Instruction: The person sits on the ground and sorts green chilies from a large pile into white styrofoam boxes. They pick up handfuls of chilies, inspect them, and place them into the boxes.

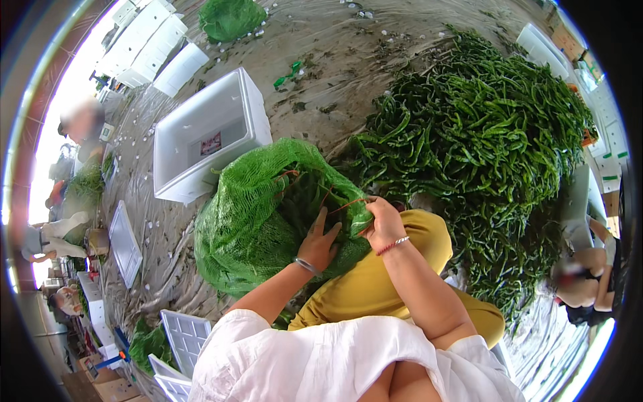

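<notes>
A green mesh sack stands before me with its mouth spread, dark green peppers showing inside. My left hand, with a metal bangle at the wrist, reaches into the mouth of the sack, fingers apart; whether it touches the contents I cannot tell. My right hand, with a red and silver bracelet, pinches the gathered rim of the sack, where a thin red string runs from the fingers. A large heap of long green peppers lies on the ground to the right.
Behind the sack sits an uncovered white foam box. White foam lids lie at left and lower left. Another green sack rests at the top on plastic sheeting. Stacked foam boxes stand upper left. People are at both sides.
</notes>
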Motion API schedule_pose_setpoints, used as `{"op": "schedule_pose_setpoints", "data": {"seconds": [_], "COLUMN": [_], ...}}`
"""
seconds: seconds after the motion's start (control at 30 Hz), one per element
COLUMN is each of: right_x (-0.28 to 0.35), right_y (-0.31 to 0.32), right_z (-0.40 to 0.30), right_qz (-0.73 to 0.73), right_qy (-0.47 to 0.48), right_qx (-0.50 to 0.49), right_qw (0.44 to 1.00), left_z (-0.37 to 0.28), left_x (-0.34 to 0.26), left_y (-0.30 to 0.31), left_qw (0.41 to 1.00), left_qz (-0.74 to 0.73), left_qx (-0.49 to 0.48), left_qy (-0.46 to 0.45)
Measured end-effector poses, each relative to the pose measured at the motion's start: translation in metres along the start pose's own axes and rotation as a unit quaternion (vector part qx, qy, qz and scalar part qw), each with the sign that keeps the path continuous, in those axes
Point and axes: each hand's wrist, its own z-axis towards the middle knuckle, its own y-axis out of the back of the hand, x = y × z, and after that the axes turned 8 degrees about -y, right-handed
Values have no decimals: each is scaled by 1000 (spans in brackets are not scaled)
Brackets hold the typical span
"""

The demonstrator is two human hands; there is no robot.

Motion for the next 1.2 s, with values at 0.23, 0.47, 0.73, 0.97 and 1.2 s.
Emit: {"op": "schedule_pose_setpoints", "data": {"seconds": [0.23, 0.47, 0.73, 0.97, 1.2], "right_x": [25, 13, 23, 34, 62], "right_y": [2, 4, -2, 16, 22], "right_z": [-4, 5, -3, 21, 32], "right_qz": [160, 129, 149, 131, 186], "right_qy": [-9, -29, -15, -9, -5], "right_qx": [-39, -18, -52, -65, -31], "right_qw": [986, 991, 987, 989, 982], "left_z": [-50, -63, 13, -22, 0], "left_x": [-24, 5, 25, -18, -46], "left_y": [6, -14, 10, 2, 137], "left_qw": [991, 983, 981, 952, 971], "left_qz": [99, -37, 138, 78, -172], "left_qx": [3, 180, 127, 275, 166], "left_qy": [-90, 27, 41, 108, 8]}}
